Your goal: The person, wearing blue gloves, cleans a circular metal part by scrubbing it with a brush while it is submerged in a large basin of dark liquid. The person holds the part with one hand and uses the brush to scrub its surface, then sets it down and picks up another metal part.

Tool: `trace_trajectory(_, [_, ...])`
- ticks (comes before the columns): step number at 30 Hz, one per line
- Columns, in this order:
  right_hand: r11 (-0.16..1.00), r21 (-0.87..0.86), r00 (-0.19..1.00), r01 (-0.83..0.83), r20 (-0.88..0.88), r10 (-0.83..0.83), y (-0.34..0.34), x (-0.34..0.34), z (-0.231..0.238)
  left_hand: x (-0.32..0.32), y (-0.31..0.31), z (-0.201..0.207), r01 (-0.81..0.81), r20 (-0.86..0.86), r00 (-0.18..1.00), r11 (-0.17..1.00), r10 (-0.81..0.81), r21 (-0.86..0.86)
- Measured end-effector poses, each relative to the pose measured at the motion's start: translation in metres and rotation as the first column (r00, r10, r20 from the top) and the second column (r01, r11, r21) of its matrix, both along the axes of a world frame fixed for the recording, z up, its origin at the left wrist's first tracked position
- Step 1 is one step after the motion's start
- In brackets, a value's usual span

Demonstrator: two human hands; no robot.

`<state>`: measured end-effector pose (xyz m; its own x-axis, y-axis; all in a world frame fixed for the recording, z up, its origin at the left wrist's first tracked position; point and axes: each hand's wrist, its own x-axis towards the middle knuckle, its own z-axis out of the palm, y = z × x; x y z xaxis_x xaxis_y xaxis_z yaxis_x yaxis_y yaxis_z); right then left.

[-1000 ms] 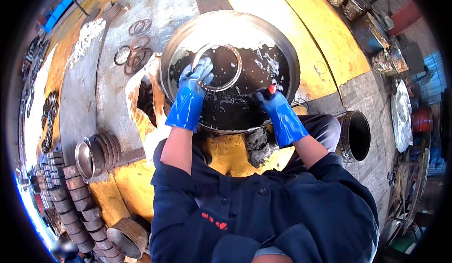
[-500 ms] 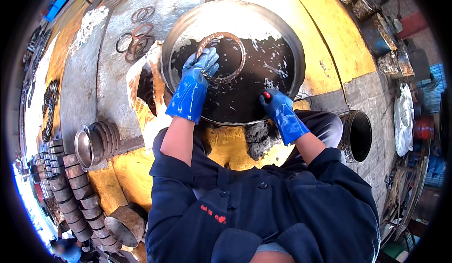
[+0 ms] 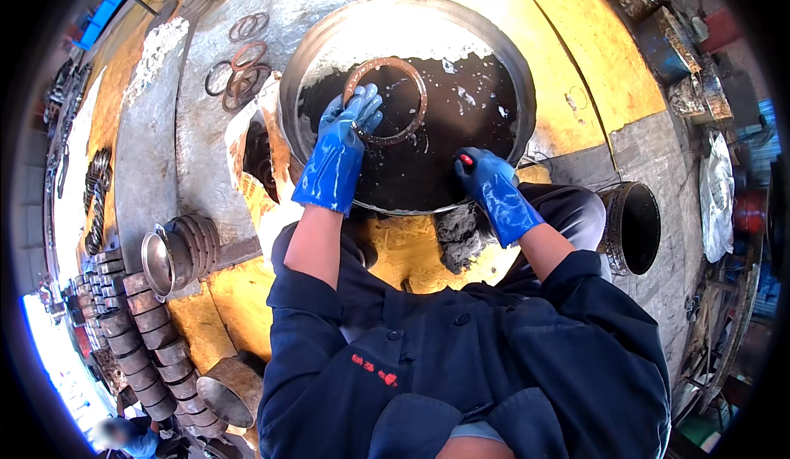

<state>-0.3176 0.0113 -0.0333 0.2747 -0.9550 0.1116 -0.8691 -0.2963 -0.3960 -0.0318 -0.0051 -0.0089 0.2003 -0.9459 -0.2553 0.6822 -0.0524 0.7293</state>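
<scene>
My left hand [image 3: 344,142], in a long blue rubber glove wet with whitish streaks, is closed on the left side of a brown metal ring [image 3: 424,101]. The ring is held over a wide round metal basin [image 3: 523,89] of dark liquid, with pale foam on its far side. At the basin's near right edge, my right hand [image 3: 487,178], in a matching glove, is closed around a red handle end [image 3: 467,160]. Whatever the handle belongs to is hidden by the glove and the dark liquid.
Loose rings [image 3: 241,85] lie left of the basin, beside an opened sack [image 3: 276,130] of dark rings. Stacked metal cylinders [image 3: 156,327] stand lower left. An open drum [image 3: 638,227] lies right of my knee. Another person [image 3: 132,438] is at the lower left edge.
The whole view has shifted slightly. White foam streaks around the ring and near my right hand have thinned or drifted. Both hands keep nearly the same pose and hold.
</scene>
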Motion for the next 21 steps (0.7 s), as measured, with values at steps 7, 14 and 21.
trace_trajectory(7, [0.998, -0.05, 0.999, -0.024, 0.035, 0.026, -0.002, -0.001, -0.003, -0.004, 0.0, -0.002, -0.005, 0.041, 0.999, 0.997, 0.002, 0.078])
trace_trajectory(14, [0.989, -0.147, 0.995, 0.004, 0.104, 0.011, -0.004, -0.004, -0.018, -0.033, 0.015, 0.007, 0.129, 0.146, 0.978, 0.981, -0.15, 0.144])
trace_trajectory(21, [0.992, -0.066, 0.98, -0.105, 0.165, 0.115, -0.002, 0.018, -0.019, 0.111, -0.034, 0.038, -0.048, 0.033, 0.998, 0.991, 0.052, -0.125])
